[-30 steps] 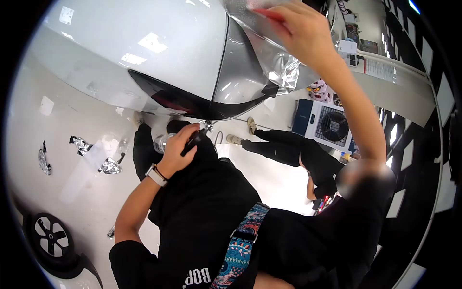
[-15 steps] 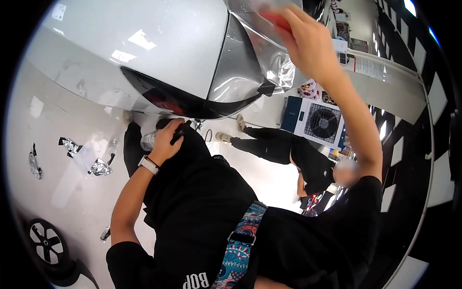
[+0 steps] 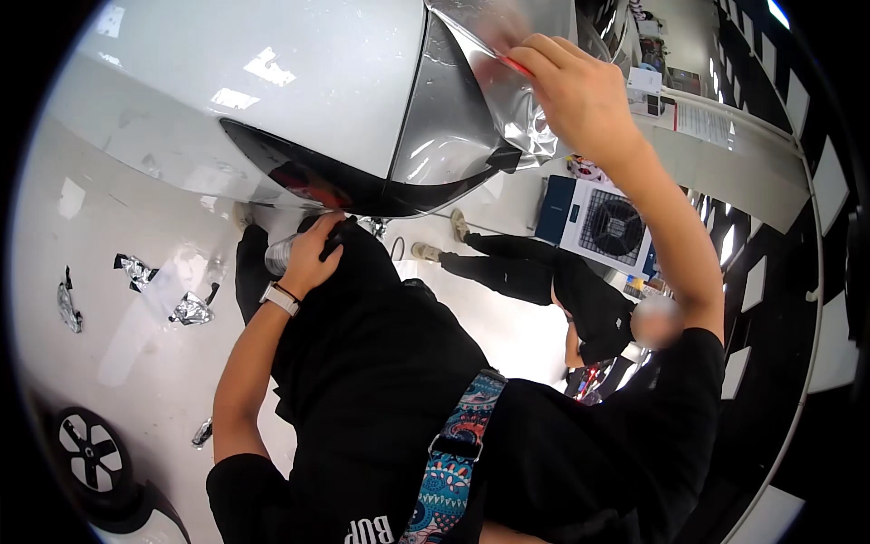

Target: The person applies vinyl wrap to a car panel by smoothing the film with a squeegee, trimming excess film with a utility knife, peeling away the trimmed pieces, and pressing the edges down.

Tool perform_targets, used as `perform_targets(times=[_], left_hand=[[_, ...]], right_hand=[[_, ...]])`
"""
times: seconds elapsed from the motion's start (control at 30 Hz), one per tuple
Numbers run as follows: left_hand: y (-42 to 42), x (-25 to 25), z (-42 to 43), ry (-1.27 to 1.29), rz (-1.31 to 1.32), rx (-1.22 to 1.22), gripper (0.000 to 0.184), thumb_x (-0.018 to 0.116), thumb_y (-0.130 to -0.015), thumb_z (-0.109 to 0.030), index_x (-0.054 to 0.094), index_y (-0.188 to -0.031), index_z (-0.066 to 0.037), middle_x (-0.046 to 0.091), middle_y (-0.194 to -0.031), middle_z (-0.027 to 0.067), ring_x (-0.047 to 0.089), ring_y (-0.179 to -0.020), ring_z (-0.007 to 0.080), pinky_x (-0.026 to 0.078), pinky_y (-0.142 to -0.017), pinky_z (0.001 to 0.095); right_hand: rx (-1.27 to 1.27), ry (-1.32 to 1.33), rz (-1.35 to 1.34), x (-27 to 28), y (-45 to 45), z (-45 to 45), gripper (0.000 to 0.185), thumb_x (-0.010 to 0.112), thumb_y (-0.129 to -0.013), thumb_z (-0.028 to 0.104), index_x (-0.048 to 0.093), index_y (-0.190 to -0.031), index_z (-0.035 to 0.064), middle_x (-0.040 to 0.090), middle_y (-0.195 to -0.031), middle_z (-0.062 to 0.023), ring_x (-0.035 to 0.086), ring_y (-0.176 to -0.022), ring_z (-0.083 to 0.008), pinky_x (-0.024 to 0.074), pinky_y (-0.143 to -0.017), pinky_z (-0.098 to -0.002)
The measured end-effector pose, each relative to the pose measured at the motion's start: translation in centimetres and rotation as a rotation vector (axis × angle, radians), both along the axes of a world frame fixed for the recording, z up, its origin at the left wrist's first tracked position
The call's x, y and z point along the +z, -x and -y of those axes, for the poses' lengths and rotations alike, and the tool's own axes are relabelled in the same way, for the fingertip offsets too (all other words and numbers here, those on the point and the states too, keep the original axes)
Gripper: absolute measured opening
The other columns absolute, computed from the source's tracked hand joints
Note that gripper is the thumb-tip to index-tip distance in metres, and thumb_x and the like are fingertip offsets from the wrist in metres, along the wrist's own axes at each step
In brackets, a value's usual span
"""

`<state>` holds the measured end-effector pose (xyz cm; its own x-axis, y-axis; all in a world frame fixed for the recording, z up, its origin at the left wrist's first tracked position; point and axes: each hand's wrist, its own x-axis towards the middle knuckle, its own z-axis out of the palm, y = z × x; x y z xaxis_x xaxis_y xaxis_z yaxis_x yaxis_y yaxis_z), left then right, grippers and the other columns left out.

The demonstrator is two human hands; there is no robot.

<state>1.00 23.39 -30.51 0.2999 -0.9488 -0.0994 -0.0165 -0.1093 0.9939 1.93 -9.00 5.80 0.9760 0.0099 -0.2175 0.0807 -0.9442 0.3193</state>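
Observation:
My left hand [image 3: 309,258] is closed around the black head of a clear bottle [image 3: 279,255], held low beside my black trousers. Raised to the upper right, my right hand [image 3: 580,95] grips a red flat tool [image 3: 517,66] by its edge. The tool is against or just over clear film [image 3: 535,127], which hangs loose and wrinkled at the corner of a light grey car body [image 3: 299,82]. A dark lamp strip [image 3: 308,177] runs along the car's edge, below the grey panel [image 3: 435,109].
Another person in black [image 3: 580,299] stands to the right, near a fan unit [image 3: 612,227]. Crumpled silver scraps [image 3: 191,309] lie on the floor [image 3: 136,218] at the left. A wheel [image 3: 89,451] shows at the lower left.
My right hand and the red tool have come down and slightly right over the film. The view has shifted a little. My left hand still holds the bottle.

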Motion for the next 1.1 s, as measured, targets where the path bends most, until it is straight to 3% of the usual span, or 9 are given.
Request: perform_targets(times=[0.23,0.27,0.37,0.53,0.67,0.77,0.83,0.97,1.1], left_hand=[[3.8,-4.8,-1.0,0.013,-0.109,0.065,0.052,0.065,-0.086,-0.009,0.056,-0.137,-0.006,0.067,-0.128,0.0175,0.066,-0.113,0.0378,0.053,-0.093,0.0400],[4.8,-6.2,-1.3,-0.037,-0.207,0.130,0.052,0.065,-0.086,-0.008,0.056,-0.138,-0.004,0.068,-0.124,0.0190,0.066,-0.112,0.0361,0.052,-0.094,0.0396],[7.8,-10.4,-2.3,-0.128,-0.365,0.230,0.052,0.063,-0.089,-0.007,0.054,-0.140,-0.002,0.070,-0.107,0.0176,0.069,-0.096,0.0256,0.053,-0.086,0.0355],[9.2,-10.9,-3.0,-0.241,-0.502,0.300,0.052,0.062,-0.092,-0.009,0.052,-0.143,-0.003,0.065,-0.091,0.0068,0.062,-0.070,0.0112,0.052,-0.068,0.0293],[9.3,-12.6,-3.3,-0.287,-0.507,0.321,0.055,0.065,-0.091,-0.012,0.051,-0.143,-0.001,0.070,-0.099,0.0123,0.068,-0.082,0.0185,0.054,-0.077,0.0326],[8.3,-12.3,-5.5,-0.479,-0.300,0.290,0.065,0.076,-0.085,-0.023,0.054,-0.139,0.003,0.070,-0.121,0.0256,0.068,-0.115,0.0357,0.051,-0.099,0.0388],[6.8,-8.4,-7.9,-0.800,0.141,0.014,0.055,0.074,-0.091,-0.018,0.055,-0.136,0.007,0.071,-0.118,0.0177,0.070,-0.102,0.0200,0.055,-0.089,0.0328],[1.4,9.4,-3.4,-0.542,-0.468,0.498,0.029,0.065,-0.101,-0.018,0.068,-0.119,0.005,0.075,-0.100,0.0076,0.071,-0.093,0.0180,0.056,-0.082,0.0302],[-3.6,22.9,8.7,-0.018,-0.735,0.727,0.038,0.063,-0.105,-0.023,0.063,-0.129,0.006,0.070,-0.119,0.0134,0.067,-0.111,0.0227,0.052,-0.095,0.0355]], right_hand=[[0.083,-0.093,0.159,0.7,-4.2,-2.2,0.016,0.068,-0.093,0.012,0.070,-0.108,0.0114,0.069,-0.100,-0.0016,0.069,-0.083,-0.0258,0.0564,-0.067,-0.0353],[0.039,-0.132,0.015,1.0,-5.4,-2.4,0.015,0.063,-0.097,0.017,0.064,-0.098,0.0029,0.071,-0.097,-0.0167,0.070,-0.085,-0.0368,0.0555,-0.069,-0.0447],[0.085,-0.005,0.090,-1.0,-3.7,-2.3,0.015,0.067,-0.093,0.013,0.070,-0.107,0.0108,0.069,-0.099,-0.0021,0.069,-0.084,-0.0258,0.0563,-0.067,-0.0357],[0.057,-0.042,0.072,-0.6,-0.3,-0.4,0.015,0.068,-0.092,0.011,0.070,-0.107,0.0106,0.068,-0.098,-0.0026,0.069,-0.085,-0.0256,0.0567,-0.069,-0.0370],[-0.022,-0.105,0.059,0.3,1.7,1.4,0.015,0.067,-0.092,0.008,0.070,-0.107,0.0075,0.069,-0.098,-0.0035,0.069,-0.085,-0.0276,0.0564,-0.071,-0.0353],[-0.132,-0.251,0.125,1.6,3.5,3.0,0.017,0.069,-0.094,0.009,0.070,-0.110,0.0027,0.072,-0.096,-0.0052,0.071,-0.080,-0.0226,0.0549,-0.071,-0.0299],[-0.470,-0.619,0.402,1.9,5.4,3.9,0.022,0.072,-0.095,0.015,0.071,-0.113,0.0035,0.073,-0.094,-0.0054,0.070,-0.079,-0.0150,0.0539,-0.069,-0.0299],[-0.650,-1.023,0.643,1.2,8.2,5.2,0.029,0.073,-0.099,0.022,0.070,-0.115,-0.0019,0.074,-0.097,-0.0047,0.068,-0.082,-0.0085,0.0541,-0.074,-0.0234],[-0.707,-1.261,0.701,-1.4,7.9,6.3,0.031,0.074,-0.098,0.023,0.069,-0.116,-0.0020,0.073,-0.098,-0.0046,0.068,-0.083,-0.0080,0.0549,-0.074,-0.0238]])
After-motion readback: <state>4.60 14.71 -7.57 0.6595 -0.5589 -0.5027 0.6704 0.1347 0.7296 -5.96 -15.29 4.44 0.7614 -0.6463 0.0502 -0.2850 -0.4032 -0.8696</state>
